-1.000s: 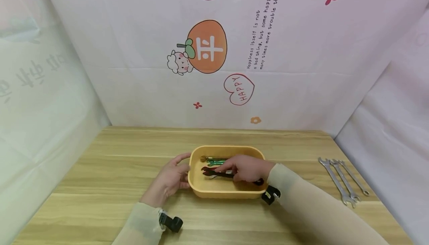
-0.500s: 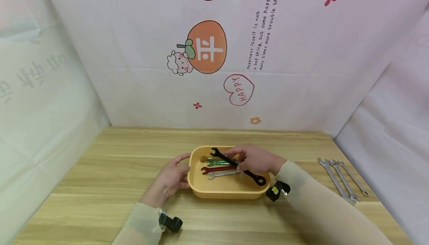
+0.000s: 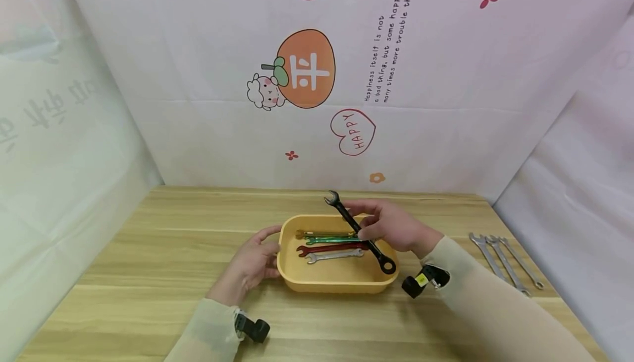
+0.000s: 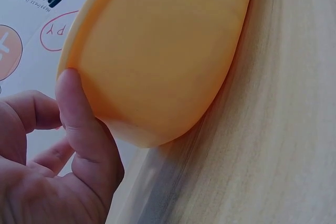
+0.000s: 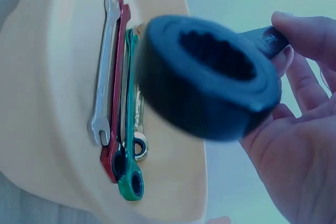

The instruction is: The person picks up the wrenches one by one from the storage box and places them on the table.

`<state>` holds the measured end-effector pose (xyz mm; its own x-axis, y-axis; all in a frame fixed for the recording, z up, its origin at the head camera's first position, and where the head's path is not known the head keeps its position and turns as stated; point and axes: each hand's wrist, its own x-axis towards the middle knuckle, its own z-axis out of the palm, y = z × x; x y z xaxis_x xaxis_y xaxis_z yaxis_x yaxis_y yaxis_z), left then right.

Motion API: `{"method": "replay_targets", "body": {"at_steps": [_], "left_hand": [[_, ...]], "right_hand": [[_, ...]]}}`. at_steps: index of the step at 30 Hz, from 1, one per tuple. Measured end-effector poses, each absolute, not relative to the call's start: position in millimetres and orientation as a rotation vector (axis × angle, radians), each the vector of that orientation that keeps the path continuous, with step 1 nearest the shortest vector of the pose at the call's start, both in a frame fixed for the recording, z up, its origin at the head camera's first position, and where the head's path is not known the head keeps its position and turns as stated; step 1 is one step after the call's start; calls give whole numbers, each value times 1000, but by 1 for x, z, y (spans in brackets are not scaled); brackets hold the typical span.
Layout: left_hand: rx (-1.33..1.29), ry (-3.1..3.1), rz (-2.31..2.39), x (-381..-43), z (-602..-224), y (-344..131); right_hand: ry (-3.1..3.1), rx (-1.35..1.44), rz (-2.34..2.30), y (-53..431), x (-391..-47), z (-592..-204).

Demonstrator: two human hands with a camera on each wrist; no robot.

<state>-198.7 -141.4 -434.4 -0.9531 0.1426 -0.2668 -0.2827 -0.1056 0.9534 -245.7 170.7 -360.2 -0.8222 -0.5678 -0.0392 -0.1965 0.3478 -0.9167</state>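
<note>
A yellow plastic box (image 3: 342, 286) sits on the table. At its left end my left hand (image 3: 251, 263) rests spread fingers and thumb against the wall and rim; the left wrist view has the thumb (image 4: 76, 100) touching the outer wall. Over the box's right part, my right hand (image 3: 393, 227) pinches a black ratchet wrench (image 3: 375, 250) by its shaft, open end up and away, ring end (image 5: 210, 103) down towards me. In the box lie a gold wrench (image 3: 324, 235), a green wrench (image 3: 329, 240), a red wrench (image 3: 322, 248) and a silver wrench (image 3: 337, 256).
Silver wrenches (image 3: 510, 265) lie side by side at the table's right edge, partly behind the right sleeve (image 3: 485, 290). White printed cloth (image 3: 223, 142) hangs behind the wooden table (image 3: 173, 241) and along both sides.
The right hand has lifted the black wrench from among the other wrenches and moved it up and to the right, turning it steeper. The left hand and the box have stayed in place.
</note>
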Motion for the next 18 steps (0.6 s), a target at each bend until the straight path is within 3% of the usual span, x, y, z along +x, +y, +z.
{"method": "replay_targets", "body": {"at_steps": [7, 18], "left_hand": [[-174, 1877, 2132, -199, -434, -141], [-174, 1888, 2138, -199, -434, -141]], "right_hand": [[1974, -563, -1808, 184, -245, -361], [2052, -381, -1974, 228, -247, -366]]}}
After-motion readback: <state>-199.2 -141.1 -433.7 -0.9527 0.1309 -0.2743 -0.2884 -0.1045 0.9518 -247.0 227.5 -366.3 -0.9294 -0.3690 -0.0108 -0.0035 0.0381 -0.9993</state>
